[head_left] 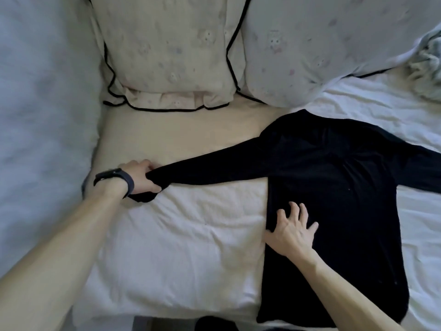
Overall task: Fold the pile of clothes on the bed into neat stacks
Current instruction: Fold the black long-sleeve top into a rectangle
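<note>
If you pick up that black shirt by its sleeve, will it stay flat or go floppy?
Probably floppy: the black long-sleeved cloth shirt lies limp, its cuff bunched in the grip of the left hand. Likely light, since one hand stretches the sleeve. It may slide on the white bedding, perhaps why the right hand presses it.

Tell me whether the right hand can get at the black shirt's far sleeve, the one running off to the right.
Probably yes. The right hand rests open on the black shirt, holding nothing, and the far sleeve lies uncovered on the sheet beside it; its cuff is out of view.
</note>
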### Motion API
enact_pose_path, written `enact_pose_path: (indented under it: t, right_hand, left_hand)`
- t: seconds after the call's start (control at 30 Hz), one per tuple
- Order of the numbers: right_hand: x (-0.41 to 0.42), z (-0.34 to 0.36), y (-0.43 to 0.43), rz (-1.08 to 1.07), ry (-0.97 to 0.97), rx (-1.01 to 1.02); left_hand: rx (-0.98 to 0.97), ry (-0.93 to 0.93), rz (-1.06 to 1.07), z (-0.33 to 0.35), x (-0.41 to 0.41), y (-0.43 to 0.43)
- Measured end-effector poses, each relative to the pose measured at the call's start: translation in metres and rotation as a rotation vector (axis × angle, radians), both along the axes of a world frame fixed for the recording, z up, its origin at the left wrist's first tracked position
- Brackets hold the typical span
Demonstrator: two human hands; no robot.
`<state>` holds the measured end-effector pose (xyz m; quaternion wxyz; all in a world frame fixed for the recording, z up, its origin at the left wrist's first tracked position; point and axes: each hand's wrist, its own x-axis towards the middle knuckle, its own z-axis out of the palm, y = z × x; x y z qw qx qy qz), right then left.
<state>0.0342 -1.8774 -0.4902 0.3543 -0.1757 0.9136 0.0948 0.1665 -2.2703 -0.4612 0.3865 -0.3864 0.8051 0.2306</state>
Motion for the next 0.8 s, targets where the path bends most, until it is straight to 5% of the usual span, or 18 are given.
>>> enact_pose_path:
  t: [0.13, 0.23, 0.3, 0.43, 0.53, 0.7, 0.8]
  right_hand:
    - [-0.032, 0.01, -0.06, 0.068, 0.289, -0.44]
    - [-0.077, 0.003, -0.122, 0.142, 0.28, -0.681]
    - [-0.11, -0.007, -0.155, 0.191, 0.223, -0.609]
    - [-0.149, -0.013, -0.19, 0.351, 0.125, -0.058]
    - [-0.16, -0.007, -0.198, 0.404, 0.108, 0.003]
    - [-0.172, -0.004, -0.174, 0.022, 0.131, -0.702]
    - [-0.164, -0.008, -0.161, -0.031, 0.205, -0.811]
  left_hand:
    - [-0.146, 0.152, 0.061, -0.016, 0.003, -0.001]
    - [-0.224, 0.21, -0.042, -0.027, 0.021, -0.002]
    - [-0.255, 0.215, -0.095, -0.028, 0.034, 0.0]
    - [-0.267, 0.193, -0.176, -0.028, 0.048, 0.0]
    - [-0.125, 0.326, 0.168, -0.019, 0.047, -0.009]
    - [0.14, 0.576, 0.697, -0.001, 0.035, -0.035]
    - [0.18, 0.595, 0.759, -0.003, 0.04, -0.053]
